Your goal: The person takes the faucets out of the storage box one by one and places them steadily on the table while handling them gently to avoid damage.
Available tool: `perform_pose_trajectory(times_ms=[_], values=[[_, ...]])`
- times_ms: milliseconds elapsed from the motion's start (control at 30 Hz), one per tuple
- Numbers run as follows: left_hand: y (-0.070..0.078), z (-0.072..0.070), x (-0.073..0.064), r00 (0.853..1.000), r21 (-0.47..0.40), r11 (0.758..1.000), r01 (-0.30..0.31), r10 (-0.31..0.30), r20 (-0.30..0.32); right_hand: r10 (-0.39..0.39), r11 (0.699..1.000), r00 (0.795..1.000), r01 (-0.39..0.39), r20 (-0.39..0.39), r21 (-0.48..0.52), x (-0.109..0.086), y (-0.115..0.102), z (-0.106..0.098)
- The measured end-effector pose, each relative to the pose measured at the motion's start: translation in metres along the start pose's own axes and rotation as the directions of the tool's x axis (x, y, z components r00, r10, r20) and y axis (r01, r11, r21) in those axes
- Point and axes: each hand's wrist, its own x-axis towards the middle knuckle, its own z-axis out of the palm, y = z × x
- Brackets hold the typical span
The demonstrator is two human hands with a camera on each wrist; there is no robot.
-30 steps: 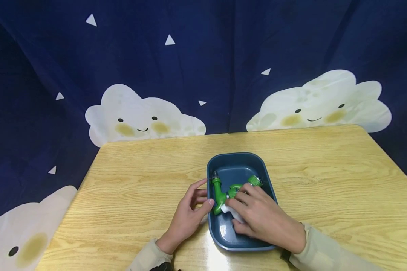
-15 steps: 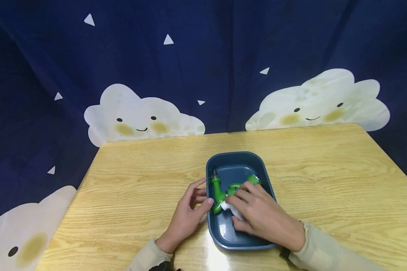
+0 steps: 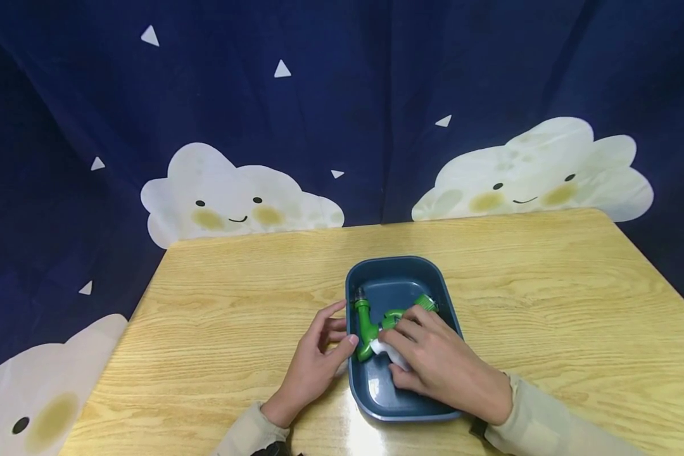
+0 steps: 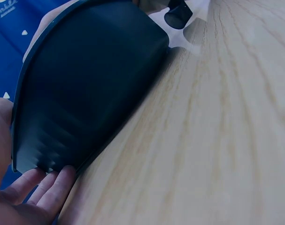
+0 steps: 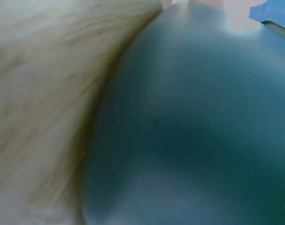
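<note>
A dark blue plastic bin (image 3: 401,415) stands on the table, with green plastic taps inside it. One green tap (image 3: 366,326) lies along the left wall, its dark threaded end pointing away. Another green tap (image 3: 425,303) is partly covered by my right hand (image 3: 441,361). That hand reaches into the bin, and its curled fingers grip a smooth white curved piece (image 3: 389,351), mostly hidden under the palm. My left hand (image 3: 313,367) holds the bin's left side, thumb at the rim, while in the left wrist view its fingers (image 4: 55,190) press the outer wall.
The wooden table (image 3: 234,304) spreads out around the bin. Behind it hangs a dark blue curtain (image 3: 342,95) printed with clouds and small white triangles. The right wrist view is mostly filled by the bin's blurred wall (image 5: 189,117).
The white piece has shifted slightly under the right hand, which stays in the bin. The left hand keeps its place on the rim.
</note>
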Motion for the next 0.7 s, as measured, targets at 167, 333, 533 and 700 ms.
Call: perform_pose_trajectory(times_ms=[167,333,533,700], values=[[0.0001,0.0004,-0.0008,1.0,-0.001,1.0,0.003,-0.003,-0.004,0.006,1.0,1.0,-0.006,0.003,-0.002,-0.0004,-0.0008,-0.0003],[0.0006,0.0005,-0.0008,1.0,0.003,1.0,0.004,-0.004,-0.009,0.014,1.0,1.0,-0.014,0.005,-0.003,-0.0005,-0.0015,-0.0007],[0.0014,0.0006,-0.0008,1.0,0.009,1.0,0.006,-0.006,-0.014,0.02,1.0,1.0,-0.02,0.007,0.006,-0.0008,-0.0016,-0.0011],[0.0021,0.0009,-0.0011,1.0,0.009,1.0,0.001,-0.001,-0.012,0.021,1.0,1.0,-0.021,0.007,0.009,-0.0009,-0.002,-0.0016]])
